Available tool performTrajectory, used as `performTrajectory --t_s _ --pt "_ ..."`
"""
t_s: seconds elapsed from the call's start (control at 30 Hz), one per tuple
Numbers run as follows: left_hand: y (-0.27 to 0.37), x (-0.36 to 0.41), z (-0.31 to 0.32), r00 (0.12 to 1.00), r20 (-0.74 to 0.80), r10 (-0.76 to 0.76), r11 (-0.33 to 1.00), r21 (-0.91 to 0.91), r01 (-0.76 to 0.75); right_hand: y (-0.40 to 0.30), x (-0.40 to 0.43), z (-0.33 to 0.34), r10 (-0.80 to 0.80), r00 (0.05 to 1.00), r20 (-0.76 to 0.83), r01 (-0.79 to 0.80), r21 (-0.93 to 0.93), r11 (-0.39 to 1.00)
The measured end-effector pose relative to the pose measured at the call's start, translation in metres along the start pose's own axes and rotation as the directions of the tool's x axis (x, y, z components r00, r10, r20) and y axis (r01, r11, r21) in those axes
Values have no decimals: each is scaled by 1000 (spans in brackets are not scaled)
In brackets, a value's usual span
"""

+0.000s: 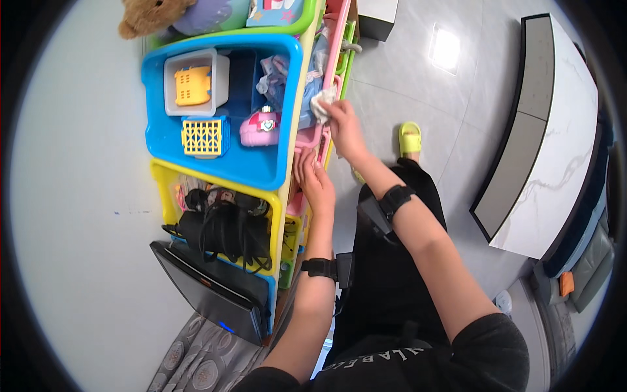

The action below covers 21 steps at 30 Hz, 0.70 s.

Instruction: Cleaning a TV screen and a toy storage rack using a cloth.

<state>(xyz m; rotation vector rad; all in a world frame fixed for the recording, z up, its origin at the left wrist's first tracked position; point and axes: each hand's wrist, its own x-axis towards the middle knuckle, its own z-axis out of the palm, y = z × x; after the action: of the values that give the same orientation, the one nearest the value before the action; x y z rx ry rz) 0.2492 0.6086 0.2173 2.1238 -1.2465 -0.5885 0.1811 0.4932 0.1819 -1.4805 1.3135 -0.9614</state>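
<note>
A crumpled white cloth or wipe [321,104] is pinched in the fingers of my right hand [346,130], at the rim of a pink bin [309,137] on the front side of a toy storage rack. Blue fabric [308,100] lies inside that bin. My left hand [317,185] rests lower down against the rack's front, beside the cream frame bar [292,142], fingers stretched out and holding nothing. Above it sits a blue plastic bin [254,169] with a white tub [223,83], a yellow-and-blue toy crate [205,137] and a pink toy [258,131].
A yellow bin [159,171] holds black cables and a black bag [225,230]. A black flat-panel device [210,289] leans on the rack by the wall. A teddy bear [152,17] sits at the far end. To the right stands a white marble-topped table [553,161] on grey floor tiles [406,93].
</note>
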Motion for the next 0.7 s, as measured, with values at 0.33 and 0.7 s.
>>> performTrajectory --t_s 0.33,0.7 --pt "30 43 35 997 -52 53 999 0 -53 30 129 -24 -56 991 -121 61 41 997" --pt "49 70 47 977 -153 -152 978 -165 126 54 257 -54 363 923 -130 -344 147 927"
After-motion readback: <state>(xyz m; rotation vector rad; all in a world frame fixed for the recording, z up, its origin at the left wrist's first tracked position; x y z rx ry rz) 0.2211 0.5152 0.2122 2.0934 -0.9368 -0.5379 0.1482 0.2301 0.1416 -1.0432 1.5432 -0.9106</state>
